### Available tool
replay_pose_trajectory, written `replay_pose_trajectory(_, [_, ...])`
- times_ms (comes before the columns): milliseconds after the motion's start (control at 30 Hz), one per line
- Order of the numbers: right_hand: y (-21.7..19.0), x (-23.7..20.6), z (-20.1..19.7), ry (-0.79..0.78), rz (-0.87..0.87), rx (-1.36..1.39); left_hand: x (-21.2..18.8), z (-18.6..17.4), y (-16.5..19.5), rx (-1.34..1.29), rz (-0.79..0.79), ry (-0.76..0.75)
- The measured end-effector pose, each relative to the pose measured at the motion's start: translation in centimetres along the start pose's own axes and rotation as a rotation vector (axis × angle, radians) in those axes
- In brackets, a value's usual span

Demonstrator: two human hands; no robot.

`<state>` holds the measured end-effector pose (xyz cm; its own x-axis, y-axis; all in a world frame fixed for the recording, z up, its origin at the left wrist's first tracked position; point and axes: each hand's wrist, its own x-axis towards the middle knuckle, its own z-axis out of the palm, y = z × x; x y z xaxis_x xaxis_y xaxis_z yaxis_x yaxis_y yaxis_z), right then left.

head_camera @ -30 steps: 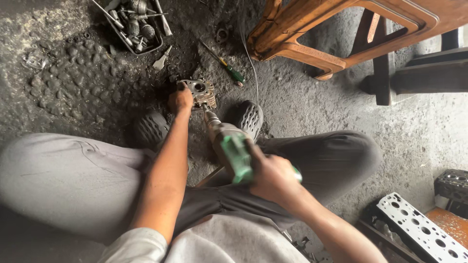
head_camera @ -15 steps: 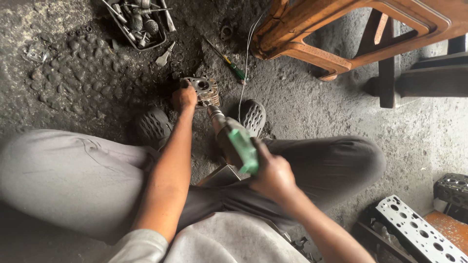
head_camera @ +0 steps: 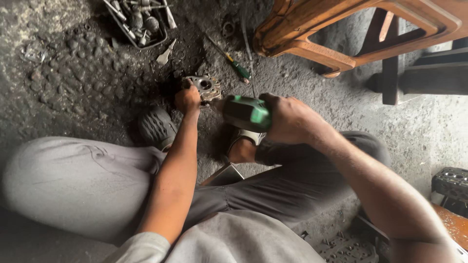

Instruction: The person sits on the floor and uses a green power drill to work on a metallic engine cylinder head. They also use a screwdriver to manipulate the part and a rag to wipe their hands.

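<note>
I sit on a dirty concrete floor with my legs bent. My left hand [head_camera: 187,99] grips a small grey metal engine part [head_camera: 204,86] with round holes, holding it against the ground between my shoes. My right hand [head_camera: 287,118] is closed around a green and black power drill [head_camera: 243,112]. The drill lies nearly level, its nose pointing left and touching the metal part.
A tray of sockets and tools [head_camera: 139,20] lies at the far left, with a green-handled screwdriver [head_camera: 234,63] and a cable [head_camera: 246,44] beyond the part. A wooden chair frame [head_camera: 341,34] stands at the upper right. Perforated metal plates [head_camera: 451,182] sit at the right edge.
My right hand has swung the drill from a steep slant to almost level, moving it up and right. My left hand has stayed on the metal part.
</note>
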<state>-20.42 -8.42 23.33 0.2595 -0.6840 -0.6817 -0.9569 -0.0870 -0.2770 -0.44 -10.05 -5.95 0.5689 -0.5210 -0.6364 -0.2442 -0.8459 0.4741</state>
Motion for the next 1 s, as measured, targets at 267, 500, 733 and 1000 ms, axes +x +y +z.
replay_pose_trajectory(267, [7.9,-0.6,4.0,0.013,-0.012,0.297,-0.4,-0.4,0.6,0.002,-0.059,-0.026])
replay_pose_trajectory(500, [17.4,2.6,5.8,-0.073,0.176,0.325,-0.5,-0.6,0.8,-0.034,-0.023,0.030])
replay_pose_trajectory(733, [15.1,2.7,9.4,0.024,-0.129,0.091,2.5,-2.3,1.2,-0.040,-0.147,-0.210])
replay_pose_trajectory(1000, [6.0,-0.1,8.2,0.009,-0.209,-0.190,3.6,-3.4,1.4,-0.101,-0.189,-0.283])
